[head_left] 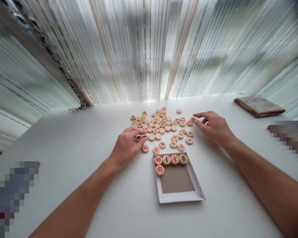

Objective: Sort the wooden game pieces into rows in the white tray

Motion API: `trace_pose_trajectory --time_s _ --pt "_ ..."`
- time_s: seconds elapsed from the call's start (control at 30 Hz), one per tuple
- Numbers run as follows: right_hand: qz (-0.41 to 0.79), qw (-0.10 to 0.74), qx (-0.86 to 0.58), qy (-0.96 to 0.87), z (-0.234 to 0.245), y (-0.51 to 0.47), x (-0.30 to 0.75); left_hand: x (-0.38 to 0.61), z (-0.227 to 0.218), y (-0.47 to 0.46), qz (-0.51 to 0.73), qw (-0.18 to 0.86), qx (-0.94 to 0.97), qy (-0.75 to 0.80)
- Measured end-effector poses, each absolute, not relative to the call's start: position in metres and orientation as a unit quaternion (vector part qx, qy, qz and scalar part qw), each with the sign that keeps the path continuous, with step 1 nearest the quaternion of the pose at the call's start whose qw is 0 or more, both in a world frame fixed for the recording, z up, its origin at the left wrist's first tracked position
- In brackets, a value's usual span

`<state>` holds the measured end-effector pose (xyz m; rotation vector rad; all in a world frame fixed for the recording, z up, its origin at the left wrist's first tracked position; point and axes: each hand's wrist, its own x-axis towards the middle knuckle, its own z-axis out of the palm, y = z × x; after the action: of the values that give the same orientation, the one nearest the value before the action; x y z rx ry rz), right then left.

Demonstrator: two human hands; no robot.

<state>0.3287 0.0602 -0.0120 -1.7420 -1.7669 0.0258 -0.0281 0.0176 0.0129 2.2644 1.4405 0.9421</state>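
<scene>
Wooden Chinese chess pieces [155, 131] with red or black characters, some blank side up, lie in a loose cluster on the white table. My left hand [127, 142] is at the cluster's near left side, thumb and forefinger apart around black-marked pieces [138, 138] lying flat. At the right edge, my right hand [211, 125] has thumb and forefinger closed about a dark-marked piece [193, 119]; its far side shows beyond the fingertips. In front stands a shallow white box [176, 197], with a row of pieces [166, 160] along its far end and one red piece [160, 170] below.
A flat brown-edged box [259, 105] lies at the table's far right. String curtains [139, 49] hang behind the far edge. Blurred-out items [12, 195] sit at the left and right margins. One blank piece [179, 111] lies apart behind the cluster.
</scene>
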Motion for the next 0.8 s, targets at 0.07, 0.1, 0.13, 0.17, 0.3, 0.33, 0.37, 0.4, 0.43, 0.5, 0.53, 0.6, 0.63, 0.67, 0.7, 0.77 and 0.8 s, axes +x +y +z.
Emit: trace_pose_trajectory --time_s 0.07,0.1,0.13,0.17,0.3,0.33,0.37,0.4,0.43,0.5,0.53,0.6,0.63,0.67,0.7,0.77,0.8 --pt "0.007 0.329 -0.663 -0.672 -0.012 0.060 0.328 -0.026 0.009 0.019 0.315 0.150 0.797 0.492" --pt "0.006 0.332 -0.662 -0.672 -0.012 0.059 0.327 -0.025 0.008 0.020 0.310 0.149 0.801 0.490" --pt "0.005 0.334 -0.662 -0.672 -0.012 0.059 0.326 -0.025 0.007 0.021 0.303 0.149 0.804 0.490" --pt "0.006 0.335 -0.661 -0.672 -0.011 0.059 0.326 -0.024 0.007 0.022 0.297 0.149 0.806 0.490" --pt "0.011 0.343 -0.656 -0.672 -0.010 0.058 0.324 -0.022 0.007 0.024 0.276 0.146 0.815 0.489" --pt "0.012 0.345 -0.655 -0.672 -0.010 0.058 0.323 -0.021 0.008 0.025 0.273 0.146 0.816 0.488" --pt "0.013 0.349 -0.654 -0.671 -0.009 0.058 0.323 -0.020 0.008 0.025 0.271 0.147 0.817 0.488" --pt "0.014 0.353 -0.654 -0.669 -0.009 0.057 0.322 -0.019 0.008 0.025 0.270 0.148 0.817 0.488" --pt "0.014 0.358 -0.653 -0.668 -0.008 0.057 0.322 -0.019 0.008 0.024 0.271 0.149 0.815 0.490" --pt "0.015 0.370 -0.650 -0.664 -0.006 0.055 0.320 -0.019 0.007 0.023 0.281 0.152 0.808 0.495" --pt "0.017 0.376 -0.647 -0.663 -0.005 0.054 0.318 -0.019 0.007 0.023 0.288 0.154 0.802 0.499" --pt "0.023 0.389 -0.638 -0.664 -0.003 0.050 0.314 -0.021 0.008 0.022 0.306 0.162 0.788 0.509" --pt "0.028 0.394 -0.633 -0.666 -0.002 0.048 0.310 -0.022 0.008 0.022 0.316 0.166 0.779 0.515" --pt "0.033 0.398 -0.627 -0.669 0.000 0.045 0.307 -0.023 0.009 0.022 0.327 0.168 0.770 0.521" --pt "0.041 0.403 -0.620 -0.672 0.001 0.042 0.302 -0.024 0.011 0.022 0.337 0.165 0.763 0.526" --pt "0.059 0.416 -0.597 -0.683 0.005 0.034 0.292 -0.024 0.014 0.020 0.373 0.175 0.740 0.532" --pt "0.070 0.426 -0.581 -0.690 0.007 0.030 0.287 -0.023 0.016 0.019 0.402 0.203 0.720 0.528"
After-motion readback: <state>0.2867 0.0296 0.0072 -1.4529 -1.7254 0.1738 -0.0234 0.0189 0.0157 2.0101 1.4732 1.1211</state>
